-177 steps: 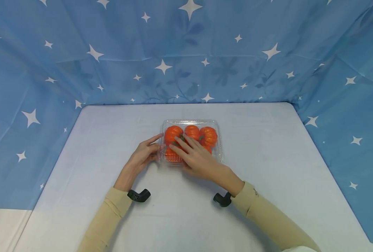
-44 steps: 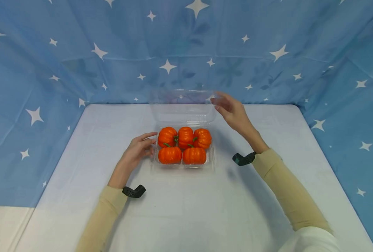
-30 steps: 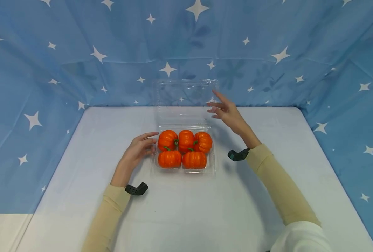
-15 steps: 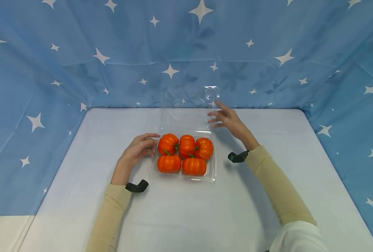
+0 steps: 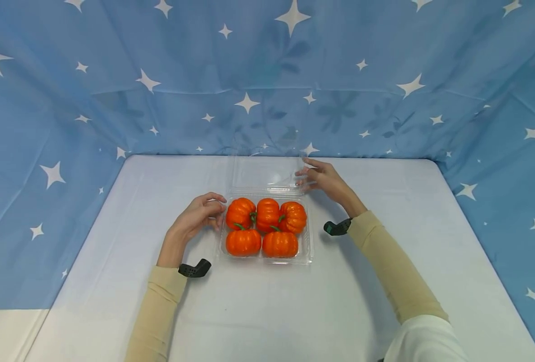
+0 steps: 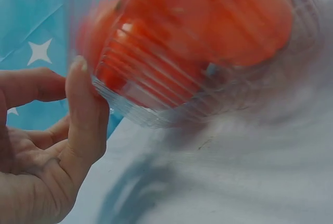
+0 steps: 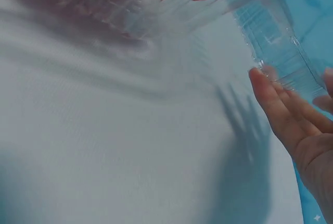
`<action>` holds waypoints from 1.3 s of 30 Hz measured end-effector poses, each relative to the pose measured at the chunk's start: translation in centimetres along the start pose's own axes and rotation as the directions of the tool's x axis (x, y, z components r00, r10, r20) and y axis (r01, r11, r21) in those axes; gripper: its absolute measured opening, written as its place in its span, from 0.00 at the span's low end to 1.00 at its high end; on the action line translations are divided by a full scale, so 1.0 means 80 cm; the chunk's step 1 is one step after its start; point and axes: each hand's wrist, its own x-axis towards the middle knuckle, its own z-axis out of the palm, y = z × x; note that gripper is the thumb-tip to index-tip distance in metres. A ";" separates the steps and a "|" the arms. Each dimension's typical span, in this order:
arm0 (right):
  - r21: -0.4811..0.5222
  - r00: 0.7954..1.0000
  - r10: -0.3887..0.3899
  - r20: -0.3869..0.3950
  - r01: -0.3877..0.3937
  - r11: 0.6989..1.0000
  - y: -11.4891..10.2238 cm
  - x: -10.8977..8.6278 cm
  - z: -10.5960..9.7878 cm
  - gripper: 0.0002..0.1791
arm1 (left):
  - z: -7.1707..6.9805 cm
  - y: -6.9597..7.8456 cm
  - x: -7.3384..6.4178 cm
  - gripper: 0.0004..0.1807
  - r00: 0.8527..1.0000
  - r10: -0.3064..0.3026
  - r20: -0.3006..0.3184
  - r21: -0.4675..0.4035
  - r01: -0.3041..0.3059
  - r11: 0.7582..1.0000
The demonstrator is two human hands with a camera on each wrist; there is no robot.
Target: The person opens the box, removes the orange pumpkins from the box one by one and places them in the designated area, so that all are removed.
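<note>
A clear plastic clamshell container (image 5: 304,251) sits mid-table with several orange, ribbed toy pumpkins (image 5: 280,244) with green stems in it. Its transparent lid (image 5: 262,173) is hinged open, leaning back toward the curtain. My left hand (image 5: 197,213) is at the container's left side; in the left wrist view its bent thumb and finger meet at the container's ribbed corner. Over at the lid's right end is my right hand (image 5: 326,179). The right wrist view shows its fingers (image 7: 276,104) straight, tips touching the lid's edge.
A white cloth covers the table (image 5: 249,317). Blue curtains (image 5: 181,65) with white stars stand behind it and along both sides. Each wrist wears a black camera mount (image 5: 195,268).
Earlier the lid was closed over the pumpkins, with my right hand on it. It has since swung up and back, sinking lower behind the container as my right hand follows. My left hand stays put.
</note>
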 end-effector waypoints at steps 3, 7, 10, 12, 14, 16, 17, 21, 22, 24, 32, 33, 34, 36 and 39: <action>-0.005 1.000 0.027 -0.014 -0.027 1.000 0.002 0.001 0.002 0.32 | -0.002 0.001 -0.002 0.17 1.000 0.013 0.023 0.019 -0.013 1.000; 0.017 0.998 0.062 -0.012 -0.062 0.998 0.007 0.002 0.004 0.32 | -0.002 0.002 -0.005 0.19 0.999 0.019 0.035 0.022 -0.020 1.000; 0.022 0.997 0.081 -0.003 -0.081 0.997 0.010 0.003 0.005 0.31 | -0.002 0.002 -0.007 0.19 0.999 0.020 0.031 0.020 -0.021 1.000; 0.012 0.996 0.094 0.003 -0.094 0.996 0.011 0.003 0.006 0.31 | -0.002 0.002 -0.008 0.19 0.999 0.022 0.031 0.021 -0.023 1.000; 0.002 0.994 0.110 0.005 -0.110 0.994 0.013 0.003 0.006 0.31 | -0.002 0.002 -0.009 0.20 0.999 0.024 0.030 0.019 -0.024 1.000; -0.003 0.992 0.123 0.007 -0.123 0.992 0.013 0.002 0.006 0.31 | -0.001 0.003 -0.009 0.20 0.999 0.024 0.029 0.017 -0.025 1.000; -0.004 0.992 0.129 0.004 -0.129 0.992 0.013 0.001 0.006 0.31 | -0.001 0.003 -0.009 0.20 0.999 0.025 0.032 0.016 -0.026 1.000; -0.006 0.990 0.140 -0.026 -0.141 0.990 0.012 -0.001 0.004 0.31 | 0.001 0.005 -0.007 0.20 0.999 0.026 0.040 0.017 -0.027 0.999; -0.009 0.989 0.141 -0.034 -0.142 0.990 0.012 -0.002 0.004 0.31 | 0.002 0.005 -0.007 0.20 0.999 0.026 0.043 0.019 -0.027 0.999; -0.005 0.988 0.145 -0.054 -0.145 0.989 0.011 -0.001 0.005 0.31 | 0.002 0.005 -0.006 0.20 0.999 0.026 0.046 0.022 -0.027 0.999; -0.025 0.983 0.148 -0.110 -0.152 0.988 0.010 -0.002 0.007 0.34 | -0.001 0.005 -0.004 0.19 0.999 0.026 0.044 0.032 -0.027 0.999; -0.052 0.981 0.150 -0.119 -0.157 0.986 0.010 -0.004 0.007 0.35 | -0.001 0.005 -0.004 0.19 0.999 0.024 0.043 0.032 -0.026 0.999; -0.079 0.981 0.151 -0.126 -0.161 0.984 0.009 -0.006 0.008 0.36 | -0.001 0.005 -0.004 0.19 0.999 0.022 0.042 0.035 -0.024 0.999; -0.128 0.980 0.149 -0.129 -0.166 0.978 0.008 -0.011 0.008 0.37 | -0.001 0.006 -0.005 0.20 0.999 0.015 0.040 0.037 -0.017 0.999; -0.208 0.982 0.127 -0.142 -0.155 0.966 0.005 -0.021 0.008 0.35 | -0.001 0.006 -0.006 0.21 0.999 0.007 0.044 0.038 -0.009 0.999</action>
